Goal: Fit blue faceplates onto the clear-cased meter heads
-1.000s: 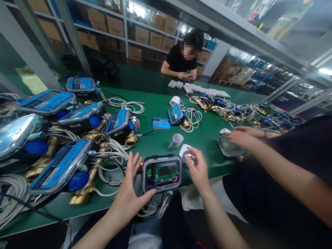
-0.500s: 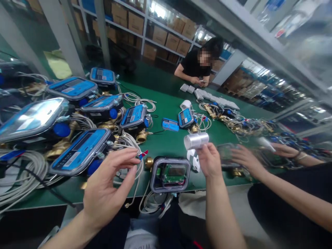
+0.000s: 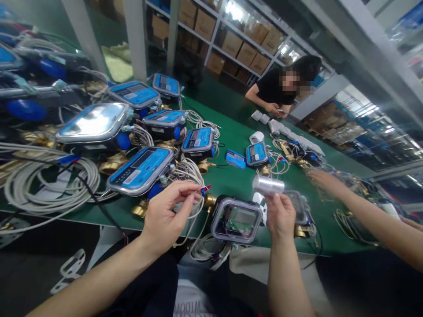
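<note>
My right hand (image 3: 280, 215) grips a shiny, silvery roll of clear tape (image 3: 268, 186) by its lower edge, above the bench. My left hand (image 3: 172, 211) hangs left of an uncovered meter (image 3: 236, 220), its fingers curved and the thumb slightly apart. Nothing shows between them. Close to those fingertips is a small red and blue cable tag (image 3: 205, 189), and I cannot tell whether they touch it. Through the uncovered meter's clear window a green circuit board with a display is visible. A white cut-out sheet (image 3: 259, 204) lies partly behind this meter.
Several blue-faced meters (image 3: 142, 171) with coiled grey cables (image 3: 49, 185) crowd the left. A blue faceplate (image 3: 235, 159) lies mid-bench beside another meter (image 3: 257, 154). At right, a co-worker's arm (image 3: 350, 198) reaches over the green bench (image 3: 228, 180). Another person (image 3: 277, 92) sits across.
The view has shifted, so the bench things appear further right. My left hand's fingertips have come nearer together and up beside the tag. The co-worker's arm at right has reached further forward.
</note>
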A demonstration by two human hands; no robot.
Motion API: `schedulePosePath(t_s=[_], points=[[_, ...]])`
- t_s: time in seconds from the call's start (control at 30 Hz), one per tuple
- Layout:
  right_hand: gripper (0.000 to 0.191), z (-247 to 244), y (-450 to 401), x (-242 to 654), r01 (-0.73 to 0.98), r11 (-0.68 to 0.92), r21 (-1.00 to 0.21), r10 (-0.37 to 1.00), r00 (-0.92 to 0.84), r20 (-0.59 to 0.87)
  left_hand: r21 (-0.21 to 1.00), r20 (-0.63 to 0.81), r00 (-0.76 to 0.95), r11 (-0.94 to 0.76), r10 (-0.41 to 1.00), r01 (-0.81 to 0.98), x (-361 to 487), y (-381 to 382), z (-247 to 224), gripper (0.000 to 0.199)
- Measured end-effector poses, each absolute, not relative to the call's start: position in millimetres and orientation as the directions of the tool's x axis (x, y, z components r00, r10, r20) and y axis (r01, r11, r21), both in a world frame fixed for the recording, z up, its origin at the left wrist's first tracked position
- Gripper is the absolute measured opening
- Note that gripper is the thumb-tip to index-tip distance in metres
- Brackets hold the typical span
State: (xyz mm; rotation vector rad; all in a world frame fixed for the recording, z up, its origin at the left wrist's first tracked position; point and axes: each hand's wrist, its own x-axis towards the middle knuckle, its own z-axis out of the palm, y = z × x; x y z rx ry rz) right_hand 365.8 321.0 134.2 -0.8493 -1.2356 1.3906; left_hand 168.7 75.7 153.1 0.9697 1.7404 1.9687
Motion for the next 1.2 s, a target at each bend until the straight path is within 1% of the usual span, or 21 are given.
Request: schedulePosePath(t_s=[0.13,0.2,0.27,0.33,0.4,0.5,0.57,0.6,0.63,0.67,0.7,0.73,0.77,0.8,0.83,0.9,0.97,1.03,1.13,1.2], points=[[0.037,139,314,358,-0.216,0.065,-0.974,0.967,-0.227,0.115,0.97,0.241,-0.679,-0.183,0.693,0.158,171,69,144,0.014],[0.035,148,305,353,-0.213,0.075,-0.974,0.962,-0.242,0.127,0.966,0.26,-0.644,-0.181,0.72,0.187,169,70,147,0.015],[0.032,160,292,349,-0.215,0.094,-0.972,0.953,-0.262,0.15,0.948,0.311,-0.6,-0.193,0.737,0.255,165,77,152,0.017],[0.03,172,280,343,-0.221,0.116,-0.968,0.942,-0.285,0.178,0.915,0.378,-0.56,-0.208,0.737,0.345,162,88,159,0.024],[0.028,183,268,339,-0.23,0.133,-0.964,0.929,-0.31,0.202,0.883,0.424,-0.515,-0.215,0.745,0.417,161,103,167,0.036],[0.028,194,253,333,-0.244,0.118,-0.963,0.902,-0.379,0.206,0.875,0.422,-0.432,-0.234,0.797,0.423,166,127,176,0.056],[0.031,198,246,331,-0.229,0.083,-0.97,0.894,-0.412,0.174,0.867,0.436,-0.373,-0.272,0.819,0.417,171,141,181,0.07],[0.033,199,244,330,-0.207,0.069,-0.976,0.897,-0.416,0.151,0.853,0.462,-0.351,-0.301,0.815,0.426,173,146,183,0.072],[0.035,200,242,330,-0.176,0.059,-0.983,0.902,-0.413,0.128,0.84,0.488,-0.334,-0.33,0.807,0.43,176,151,185,0.07],[0.038,201,241,331,-0.142,0.05,-0.989,0.905,-0.412,0.105,0.839,0.497,-0.33,-0.347,0.802,0.42,178,154,187,0.062],[0.041,202,240,331,-0.114,0.039,-0.993,0.906,-0.416,0.084,0.859,0.475,-0.346,-0.34,0.809,0.384,180,157,189,0.052],[0.043,204,240,333,-0.096,0.026,-0.995,0.901,-0.429,0.065,0.899,0.415,-0.379,-0.307,0.827,0.314,182,160,192,0.042],[0.046,205,241,335,-0.087,0.009,-0.996,0.892,-0.45,0.047,0.944,0.32,-0.416,-0.252,0.851,0.212,184,161,194,0.037],[0.048,206,242,337,-0.083,-0.006,-0.997,0.881,-0.472,0.034,0.978,0.209,-0.441,-0.188,0.873,0.091,185,163,196,0.036],[0.048,207,242,339,-0.075,-0.014,-0.997,0.869,-0.495,0.025,0.991,0.101,-0.445,-0.127,0.89,-0.029,187,164,198,0.041],[0.046,207,244,344,-0.048,-0.003,-0.999,0.849,-0.528,0.023,0.975,-0.045,-0.412,-0.05,0.91,-0.216,189,165,202,0.052],[0.041,206,246,348,-0.026,0.03,-0.999,0.842,-0.539,0.039,0.951,-0.109,-0.369,-0.011,0.923,-0.308,190,166,203,0.059],[0.037,204,247,350,-0.029,0.057,-0.998,0.839,-0.54,0.063,0.94,-0.142,-0.35,0.015,0.926,-0.342,191,166,202,0.061],[0.036,200,248,351,-0.028,0.064,-0.998,0.837,-0.543,0.069,0.938,-0.163,-0.356,0.032,0.92,-0.346,192,166,201,0.06],[0.039,198,248,350,-0.017,0.047,-0.999,0.852,-0.521,0.049,0.952,-0.133,-0.358,0.019,0.924,-0.305,192,166,201,0.061]])
